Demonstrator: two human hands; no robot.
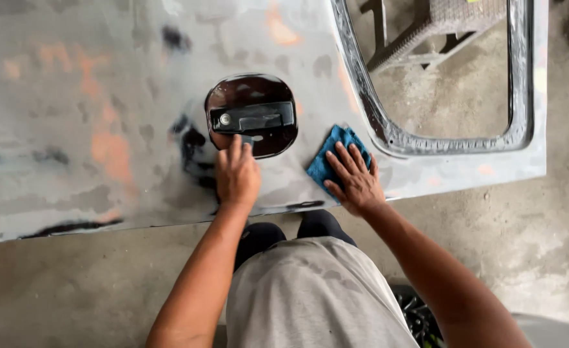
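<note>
Left hand (237, 175) fingers curled around a small dark piece, touching the crosswise black door handle (252, 118) directly above; right hand (355, 177) fingers spread flat on blue cloth (328, 161).

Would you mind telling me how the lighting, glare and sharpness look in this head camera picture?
In the head view the light is soft and even, with no hard shadows on the sanded door panel; the glossy dark handle recess catches pale reflections; the left hand and the right hand on the blue cloth are fairly sharp; the grey shirt nearest the lens looks softer.
</note>
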